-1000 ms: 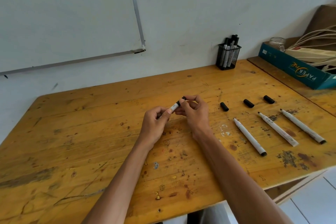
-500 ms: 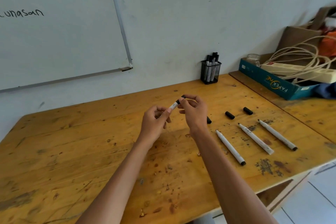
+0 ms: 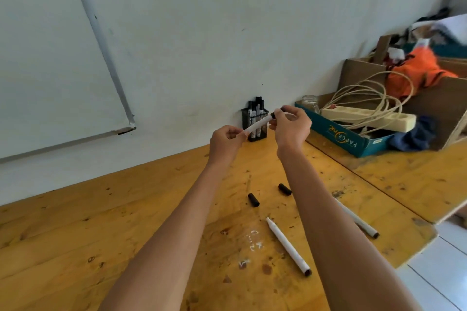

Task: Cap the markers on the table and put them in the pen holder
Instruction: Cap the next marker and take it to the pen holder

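While raised in front of the pen holder (image 3: 254,122), capped marker (image 3: 257,124) pinched between left hand (image 3: 225,142) and right hand (image 3: 290,127). Capping seemingly done; next, drop into holder. Uncapped markers below.

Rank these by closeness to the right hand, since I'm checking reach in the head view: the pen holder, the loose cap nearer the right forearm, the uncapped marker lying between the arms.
From the right hand:
1. pen holder, just left of it, by the wall.
2. loose cap, lower, beside the forearm.
3. uncapped marker, lowest, toward the table's near edge.
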